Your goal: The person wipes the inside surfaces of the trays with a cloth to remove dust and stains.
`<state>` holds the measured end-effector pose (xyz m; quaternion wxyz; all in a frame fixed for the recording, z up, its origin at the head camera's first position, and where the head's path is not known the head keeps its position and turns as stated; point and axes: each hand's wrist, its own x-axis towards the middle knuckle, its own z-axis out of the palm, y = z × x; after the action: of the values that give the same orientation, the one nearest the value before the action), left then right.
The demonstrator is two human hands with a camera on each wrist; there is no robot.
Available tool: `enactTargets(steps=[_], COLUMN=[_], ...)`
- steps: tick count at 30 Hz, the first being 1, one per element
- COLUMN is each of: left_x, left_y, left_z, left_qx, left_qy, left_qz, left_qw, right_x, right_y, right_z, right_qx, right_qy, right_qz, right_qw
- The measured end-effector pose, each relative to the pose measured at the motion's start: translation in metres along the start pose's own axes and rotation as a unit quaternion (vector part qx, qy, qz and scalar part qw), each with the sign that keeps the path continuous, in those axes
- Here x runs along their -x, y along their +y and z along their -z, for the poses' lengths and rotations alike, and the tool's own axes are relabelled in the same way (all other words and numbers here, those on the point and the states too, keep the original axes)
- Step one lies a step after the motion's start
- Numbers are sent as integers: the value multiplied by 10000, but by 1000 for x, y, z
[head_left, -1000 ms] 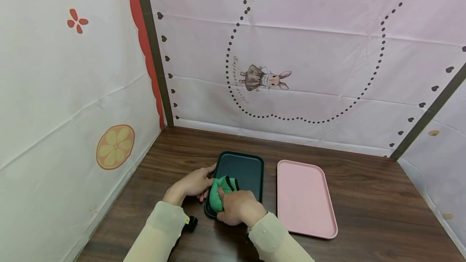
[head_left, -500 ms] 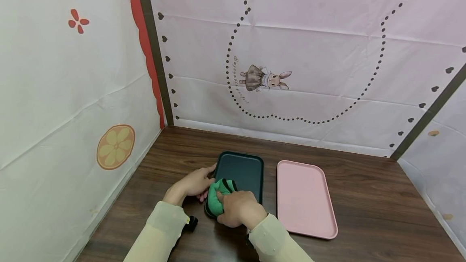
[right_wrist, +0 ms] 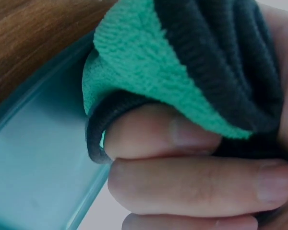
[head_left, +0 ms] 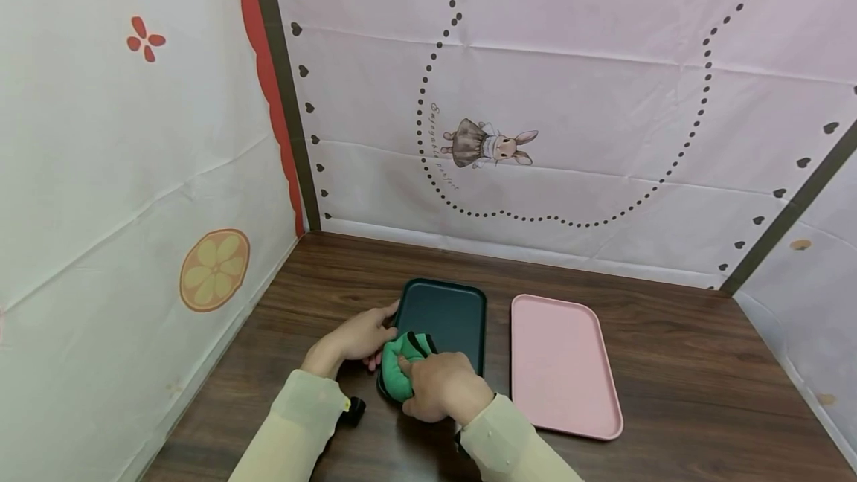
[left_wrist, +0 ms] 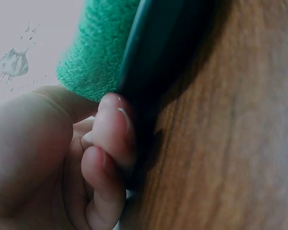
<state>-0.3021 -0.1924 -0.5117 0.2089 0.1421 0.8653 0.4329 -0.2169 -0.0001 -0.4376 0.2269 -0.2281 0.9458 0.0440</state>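
Note:
A dark green rectangular tray (head_left: 445, 318) lies on the wooden table. My left hand (head_left: 355, 335) grips its left side, with the thumb by the rim and the other fingers (left_wrist: 113, 127) curled against the outer wall in the left wrist view. My right hand (head_left: 442, 387) holds a bunched green towelling cloth (head_left: 396, 372) with black edging against the tray's near left part. In the right wrist view, curled fingers (right_wrist: 201, 184) clutch the folded cloth (right_wrist: 139, 57), partly wrapped in it. The tray's near edge is largely hidden by the cloth and right hand.
To the right, a pink rectangular tray (head_left: 562, 363) lies on the dark wooden table (head_left: 696, 378), a narrow gap from the green one. White printed sheets (head_left: 569, 117) form walls behind and at both sides.
The right hand has shifted the cloth slightly toward the near left corner of the green tray. The left hand keeps its place at the tray's side.

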Motion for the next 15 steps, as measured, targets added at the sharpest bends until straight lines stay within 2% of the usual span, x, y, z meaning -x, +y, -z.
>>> enactTargets(steps=[15], left_x=[2], left_y=[4], left_z=[0], left_qx=[73], left_qy=[12], left_qz=[51], left_qw=[10000], right_x=[5], right_y=[0], right_z=[-9], right_qx=[-199], right_qy=[71], right_qz=[-77], right_qw=[9997])
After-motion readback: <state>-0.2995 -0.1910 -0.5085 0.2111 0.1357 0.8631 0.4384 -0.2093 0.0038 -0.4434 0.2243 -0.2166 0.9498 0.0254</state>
